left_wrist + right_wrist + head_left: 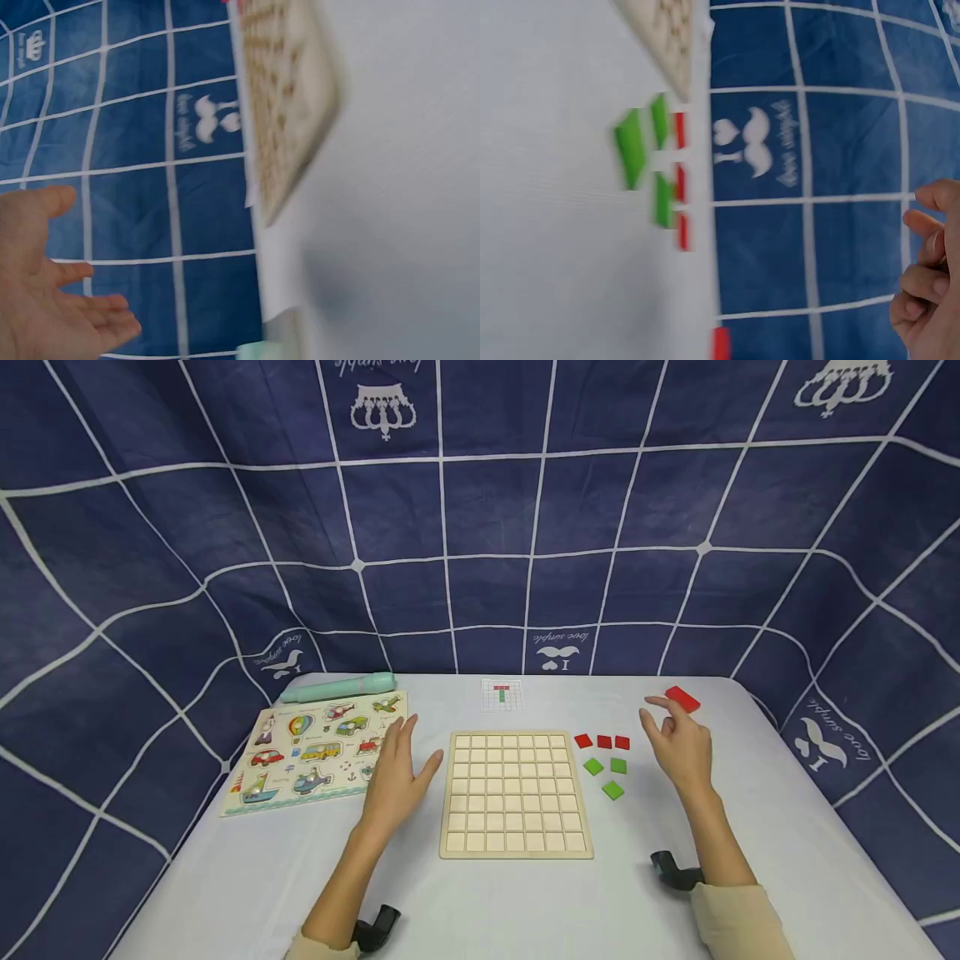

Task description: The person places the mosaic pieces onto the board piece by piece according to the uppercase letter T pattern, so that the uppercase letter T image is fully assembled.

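As I look on from a distance, the wooden grid board (517, 794) lies flat on the white tablecloth (525, 910) as my landmark, its face divided into square recesses. I see the left hand (396, 781) just left of the board in the head view, fingers extended and apart, gripping nothing. Over to the board's right I see the right hand (684, 750) in the air, fingers loosely bent, also holding nothing. Between the board and that hand lie three red square tiles (604, 742), by the board's far right corner, and three green square tiles (618, 766), just right of its right edge. I judge these tiles light, stiff and probably smooth enough to skid on the cloth; I would pinch one by opposite edges, thumb against forefinger. I expect the board to be rigid and fairly light too, best held by its plain outer rim. Beyond the board's far edge I make out a small pattern card (502, 695); beyond and farther right, a red rectangular piece (682, 699); to the left, a picture puzzle board (317, 738); off the far left corner, a teal cylinder (345, 687)
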Motion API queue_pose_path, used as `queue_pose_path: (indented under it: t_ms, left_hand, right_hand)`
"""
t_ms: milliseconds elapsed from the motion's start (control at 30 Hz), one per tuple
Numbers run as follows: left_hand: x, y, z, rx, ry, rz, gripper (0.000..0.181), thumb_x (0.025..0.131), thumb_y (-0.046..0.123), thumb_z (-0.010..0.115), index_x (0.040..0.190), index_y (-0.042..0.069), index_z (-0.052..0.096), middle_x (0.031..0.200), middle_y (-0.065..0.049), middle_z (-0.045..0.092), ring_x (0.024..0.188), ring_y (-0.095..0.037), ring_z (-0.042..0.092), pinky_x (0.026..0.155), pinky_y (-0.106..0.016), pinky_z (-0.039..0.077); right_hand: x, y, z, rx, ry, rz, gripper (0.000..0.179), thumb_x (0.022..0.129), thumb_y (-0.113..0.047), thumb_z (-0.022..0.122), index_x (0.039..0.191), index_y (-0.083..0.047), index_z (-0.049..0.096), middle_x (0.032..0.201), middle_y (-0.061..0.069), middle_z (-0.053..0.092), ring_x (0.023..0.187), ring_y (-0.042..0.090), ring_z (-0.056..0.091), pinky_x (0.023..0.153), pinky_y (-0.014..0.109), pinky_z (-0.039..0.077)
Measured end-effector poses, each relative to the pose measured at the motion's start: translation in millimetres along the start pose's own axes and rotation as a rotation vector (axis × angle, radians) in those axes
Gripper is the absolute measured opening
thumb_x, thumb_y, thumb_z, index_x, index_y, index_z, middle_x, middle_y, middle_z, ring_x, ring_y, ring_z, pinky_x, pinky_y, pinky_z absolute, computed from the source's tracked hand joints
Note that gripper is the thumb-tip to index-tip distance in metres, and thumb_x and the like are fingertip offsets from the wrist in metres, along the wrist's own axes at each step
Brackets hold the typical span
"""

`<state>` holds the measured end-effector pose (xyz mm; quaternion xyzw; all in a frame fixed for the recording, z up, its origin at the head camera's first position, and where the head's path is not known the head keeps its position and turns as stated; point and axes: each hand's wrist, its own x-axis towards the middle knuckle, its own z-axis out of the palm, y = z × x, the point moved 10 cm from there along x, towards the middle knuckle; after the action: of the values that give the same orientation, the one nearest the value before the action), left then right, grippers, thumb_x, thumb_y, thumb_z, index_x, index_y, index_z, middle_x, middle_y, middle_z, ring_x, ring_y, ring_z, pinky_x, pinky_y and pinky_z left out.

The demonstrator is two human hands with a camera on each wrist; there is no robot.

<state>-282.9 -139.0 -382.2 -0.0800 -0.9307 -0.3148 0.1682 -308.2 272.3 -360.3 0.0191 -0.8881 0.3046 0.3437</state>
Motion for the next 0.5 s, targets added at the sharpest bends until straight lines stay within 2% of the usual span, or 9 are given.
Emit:
queue_pose_path:
  t_ms: [133, 200, 267, 333, 500]
  left_hand:
    - [-7.3, -8.5, 28.8, -0.109, -0.059, -0.001, 0.068, 0.091, 0.04, 0.055, 0.144, 0.008, 0.026, 0.146, -0.018, 0.024, 0.132, -0.037, 0.027, 0.101, -0.055, 0.03]
    - [-10.0, -15.1, 43.5, -0.151, -0.108, -0.012, 0.068, 0.092, 0.04, 0.055, 0.145, 0.01, 0.025, 0.147, -0.018, 0.024, 0.133, -0.035, 0.026, 0.102, -0.053, 0.028]
    - [-12.9, -20.9, 56.8, -0.186, -0.157, -0.02, 0.069, 0.092, 0.04, 0.055, 0.145, 0.011, 0.024, 0.147, -0.017, 0.025, 0.134, -0.034, 0.025, 0.104, -0.051, 0.027]
    - [-15.6, -26.8, 67.5, -0.213, -0.193, -0.025, 0.069, 0.091, 0.039, 0.056, 0.145, 0.011, 0.024, 0.147, -0.016, 0.026, 0.134, -0.033, 0.026, 0.105, -0.049, 0.026]
    - [-20.6, -38.8, 85.3, -0.261, -0.24, -0.016, 0.07, 0.089, 0.034, 0.061, 0.145, 0.008, 0.027, 0.146, -0.016, 0.029, 0.133, -0.035, 0.027, 0.104, -0.052, 0.026]
  right_hand:
    - [-16.4, 34.9, 19.6, 0.068, -0.045, 0.14, 0.033, 0.088, -0.034, 0.06, 0.108, -0.007, 0.065, 0.042, -0.002, 0.033, 0.036, 0.013, 0.026, 0.033, 0.042, 0.025]
    - [-24.1, 48.3, 29.4, 0.077, -0.086, 0.181, 0.034, 0.088, -0.034, 0.062, 0.108, -0.007, 0.065, 0.041, -0.001, 0.034, 0.035, 0.014, 0.027, 0.033, 0.04, 0.026]
    - [-30.4, 57.3, 37.9, 0.072, -0.14, 0.203, 0.033, 0.088, -0.032, 0.062, 0.109, -0.007, 0.064, 0.04, 0.001, 0.036, 0.035, 0.017, 0.029, 0.033, 0.031, 0.024]
    - [-36.4, 66.3, 45.5, 0.063, -0.194, 0.239, 0.034, 0.089, -0.033, 0.061, 0.111, -0.008, 0.064, 0.041, 0.001, 0.036, 0.035, 0.019, 0.032, 0.035, 0.026, 0.024]
    - [-47.3, 87.4, 59.3, 0.042, -0.275, 0.318, 0.035, 0.088, -0.033, 0.062, 0.113, -0.008, 0.064, 0.043, 0.001, 0.038, 0.036, 0.017, 0.033, 0.039, 0.026, 0.026]
